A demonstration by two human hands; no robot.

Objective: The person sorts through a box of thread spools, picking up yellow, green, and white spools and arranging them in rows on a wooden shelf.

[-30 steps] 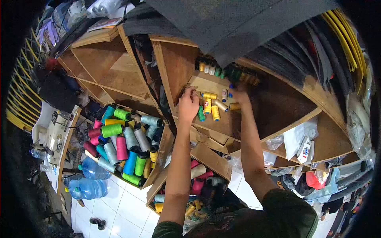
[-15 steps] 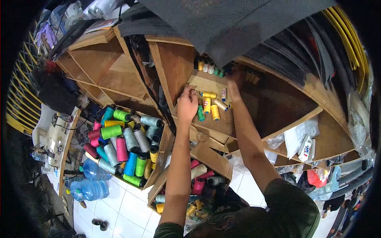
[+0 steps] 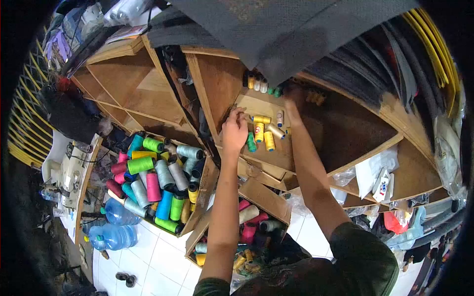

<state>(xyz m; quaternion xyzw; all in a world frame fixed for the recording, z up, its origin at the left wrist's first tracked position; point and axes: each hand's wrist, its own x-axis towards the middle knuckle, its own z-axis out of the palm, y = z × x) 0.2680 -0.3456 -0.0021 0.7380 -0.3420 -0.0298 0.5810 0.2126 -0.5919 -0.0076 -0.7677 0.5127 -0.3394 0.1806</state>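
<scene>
Inside a wooden shelf compartment, my left hand point(image 3: 234, 130) rests at the left side with nothing in it, fingers loosely apart. To its right stand and lie several small thread spools: a green spool point(image 3: 252, 142), a yellow spool point(image 3: 259, 132) with a red mark, another yellow spool point(image 3: 269, 141), a pale gold spool point(image 3: 275, 131) on its side and a whitish spool point(image 3: 280, 118). My right hand point(image 3: 293, 104) reaches deeper, by the right end of a row of spools point(image 3: 257, 84) at the back. Shadow hides its fingers.
A grey sheet point(image 3: 291, 39) overhangs the compartment. Below left, a cardboard box point(image 3: 203, 197) is heaped with large colourful thread cones, and a smaller box point(image 3: 269, 197) holds more. Blue water bottles point(image 3: 112, 236) stand on the tiled floor. More spools point(image 3: 316, 97) sit in shadow at the right.
The view has shifted very slightly. Both hands stay at nearly the same places, the right one still by the back row of spools.
</scene>
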